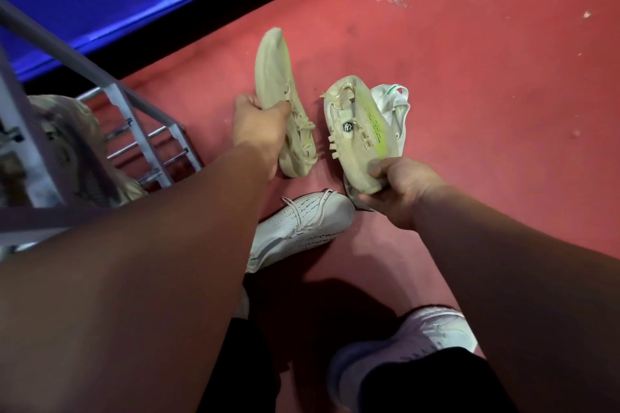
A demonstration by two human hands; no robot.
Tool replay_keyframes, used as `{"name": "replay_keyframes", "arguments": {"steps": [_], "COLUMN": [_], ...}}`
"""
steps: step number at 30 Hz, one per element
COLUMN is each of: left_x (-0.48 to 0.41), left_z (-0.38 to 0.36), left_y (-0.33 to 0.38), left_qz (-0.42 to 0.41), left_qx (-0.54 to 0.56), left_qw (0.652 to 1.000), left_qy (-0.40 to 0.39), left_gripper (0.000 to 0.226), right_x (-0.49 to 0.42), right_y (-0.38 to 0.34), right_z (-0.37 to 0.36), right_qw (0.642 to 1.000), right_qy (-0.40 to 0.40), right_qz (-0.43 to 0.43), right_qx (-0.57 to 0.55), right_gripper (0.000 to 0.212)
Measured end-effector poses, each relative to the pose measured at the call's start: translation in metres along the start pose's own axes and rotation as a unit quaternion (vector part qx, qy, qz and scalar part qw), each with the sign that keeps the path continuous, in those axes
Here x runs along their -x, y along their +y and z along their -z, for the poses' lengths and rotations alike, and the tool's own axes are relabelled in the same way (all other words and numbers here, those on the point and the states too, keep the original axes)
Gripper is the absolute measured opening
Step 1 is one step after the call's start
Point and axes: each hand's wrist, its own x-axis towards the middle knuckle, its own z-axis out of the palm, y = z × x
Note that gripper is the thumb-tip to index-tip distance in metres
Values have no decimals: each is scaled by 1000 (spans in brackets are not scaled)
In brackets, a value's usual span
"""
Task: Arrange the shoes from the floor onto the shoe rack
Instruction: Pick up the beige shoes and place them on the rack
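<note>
left beige shoe [273, 77] tan, neon yellow-green edge stripe. right beige shoe [355, 134] same tan, neon stripe with dark print, black hexagon badge. white shoe [295, 231] with rows of dark dots. floor [469, 84] red, white flecks toward far edge. rack [131, 107] grey. camo item [73, 144] olive-brown.

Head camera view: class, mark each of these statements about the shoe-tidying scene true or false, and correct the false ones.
1. The left hand grips a beige shoe. True.
2. The right hand is empty. False: it grips the other beige shoe.
3. A white laced shoe lies on the red floor. True.
4. The metal shoe rack stands at the person's right. False: it is at the left.
</note>
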Motion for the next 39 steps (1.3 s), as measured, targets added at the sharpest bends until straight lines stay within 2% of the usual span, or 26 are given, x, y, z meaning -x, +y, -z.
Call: {"name": "replay_keyframes", "arguments": {"steps": [4, 7, 11, 14, 20, 31, 34, 39], "left_x": [7, 13, 14, 13, 26, 110, 139, 201], "left_z": [1, 0, 7, 11, 24, 74, 90, 117], "left_y": [1, -7, -18, -23, -2, 55, 76, 112], "left_qz": [-7, 11, 2, -5, -14, -7, -12, -21], "left_qx": [-15, 32, 35, 9, -80, -181, -214, -182], "left_qw": [998, 996, 994, 996, 997, 983, 976, 976], "left_qy": [-55, -83, -106, -83, -9, -18, -48, -116], "left_gripper": [35, 26, 40, 28, 41, 57, 50, 25], "right_x": [2, 6, 11, 15, 32, 127, 165, 238], "right_y": [1, 1, 1, 2, -5, -23, -23, -9], "right_z": [-1, -2, -2, -1, -10, -15, -6, 19], "right_qw": [1000, 1000, 999, 999, 997, 993, 991, 984], "right_qy": [13, 21, 24, 16, 12, -43, -28, -37], "right_qz": [11, 19, 30, 34, 38, 63, 95, 144], "right_qx": [15, 13, 18, 26, 65, 85, 87, 100], "right_gripper": [16, 16, 18, 15, 5, 12, 11, 10]}}
